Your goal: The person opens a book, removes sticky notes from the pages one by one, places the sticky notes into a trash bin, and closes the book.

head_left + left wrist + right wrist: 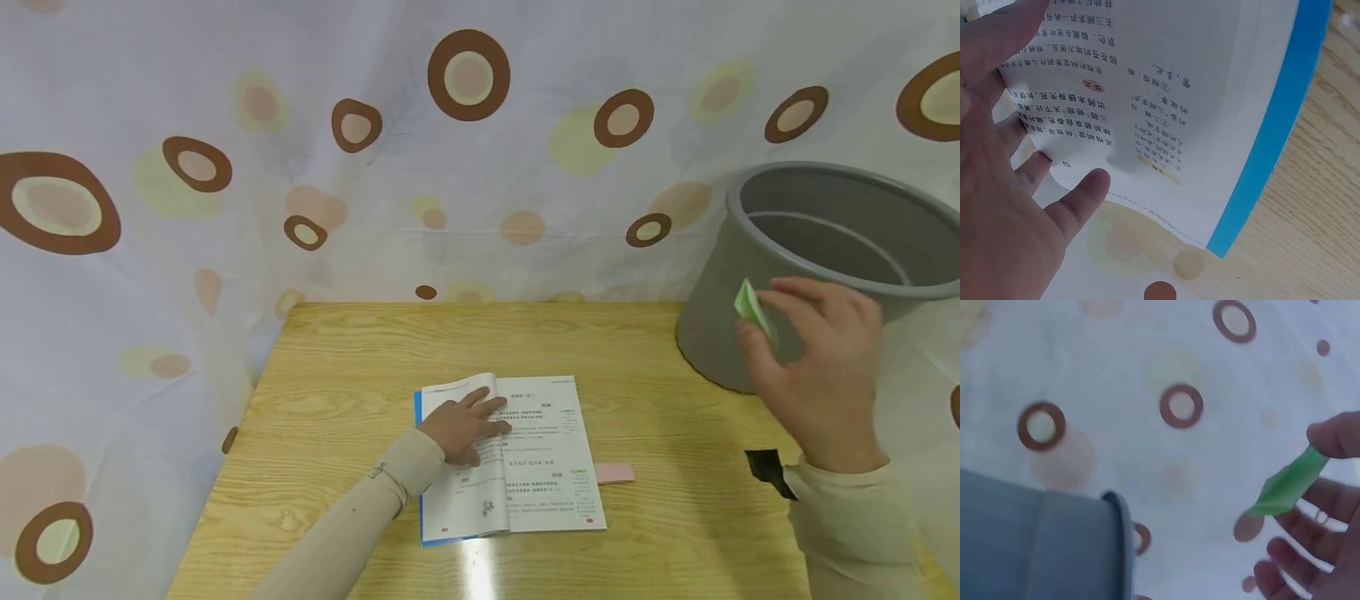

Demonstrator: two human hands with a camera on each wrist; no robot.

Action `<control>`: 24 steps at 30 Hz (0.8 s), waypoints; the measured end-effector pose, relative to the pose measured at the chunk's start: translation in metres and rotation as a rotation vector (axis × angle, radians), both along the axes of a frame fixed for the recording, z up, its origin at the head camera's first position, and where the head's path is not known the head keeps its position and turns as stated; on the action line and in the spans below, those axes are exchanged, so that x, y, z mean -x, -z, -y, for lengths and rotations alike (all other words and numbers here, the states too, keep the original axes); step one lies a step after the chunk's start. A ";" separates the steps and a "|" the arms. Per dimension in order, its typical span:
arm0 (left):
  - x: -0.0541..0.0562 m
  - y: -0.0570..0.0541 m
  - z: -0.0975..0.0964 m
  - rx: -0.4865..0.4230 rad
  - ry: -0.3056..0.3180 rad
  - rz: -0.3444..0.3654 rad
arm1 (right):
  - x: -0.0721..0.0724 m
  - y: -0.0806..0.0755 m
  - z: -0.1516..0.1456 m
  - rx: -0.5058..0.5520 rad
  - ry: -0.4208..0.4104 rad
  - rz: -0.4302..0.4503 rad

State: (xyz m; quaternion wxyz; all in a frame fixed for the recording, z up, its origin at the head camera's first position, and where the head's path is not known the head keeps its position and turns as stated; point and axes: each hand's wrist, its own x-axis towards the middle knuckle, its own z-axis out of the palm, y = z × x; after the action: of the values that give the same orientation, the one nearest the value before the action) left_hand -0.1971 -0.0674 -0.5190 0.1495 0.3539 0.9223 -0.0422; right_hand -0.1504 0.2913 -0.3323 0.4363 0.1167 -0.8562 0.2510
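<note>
An open book (543, 500) with printed pages and a blue cover edge (1279, 144) lies on the wooden table. My left hand (461, 429) rests on it near the fold, fingers spread over the pages. In the left wrist view the left page bows up slightly beside that hand. Up at the right, my right hand (821, 358) pinches a small folded green slip of paper (1288, 487) between thumb and fingers. That hand is raised in front of a grey bin (712, 308), its fingertips below the rim in the head view.
A pink paper strip (615, 472) sticks out from the book's right edge. The bin stands at the table's back right corner, its mouth facing up. A white cloth with brown and yellow spots (525, 183) hangs behind and to the left of the wooden table (345, 350).
</note>
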 end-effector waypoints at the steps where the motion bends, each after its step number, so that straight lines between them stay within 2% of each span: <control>1: 0.000 0.000 0.000 -0.001 0.000 -0.001 | 0.000 -0.009 -0.004 0.008 0.040 -0.002; 3: 0.000 -0.001 0.000 0.000 0.001 -0.006 | 0.002 -0.028 -0.012 0.040 0.142 0.031; 5: 0.000 -0.002 -0.001 0.006 0.001 -0.009 | 0.005 -0.043 -0.020 0.107 0.267 0.114; 7: -0.001 -0.002 -0.001 0.011 0.000 -0.010 | 0.009 -0.054 -0.030 0.152 0.364 0.197; 9: -0.002 -0.003 -0.002 0.016 0.001 -0.011 | 0.013 -0.060 -0.040 0.200 0.428 0.262; 17: -0.001 -0.002 -0.002 0.019 -0.006 -0.005 | 0.029 -0.058 -0.072 0.307 0.496 0.355; 24: -0.002 -0.004 -0.002 0.022 -0.001 0.000 | 0.039 -0.051 -0.092 0.276 0.513 0.483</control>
State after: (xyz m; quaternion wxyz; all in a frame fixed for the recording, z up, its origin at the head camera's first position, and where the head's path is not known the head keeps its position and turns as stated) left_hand -0.1951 -0.0655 -0.5145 0.1533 0.3516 0.9220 -0.0523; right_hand -0.1892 0.3832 -0.2811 0.2823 -0.2238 -0.8938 0.2670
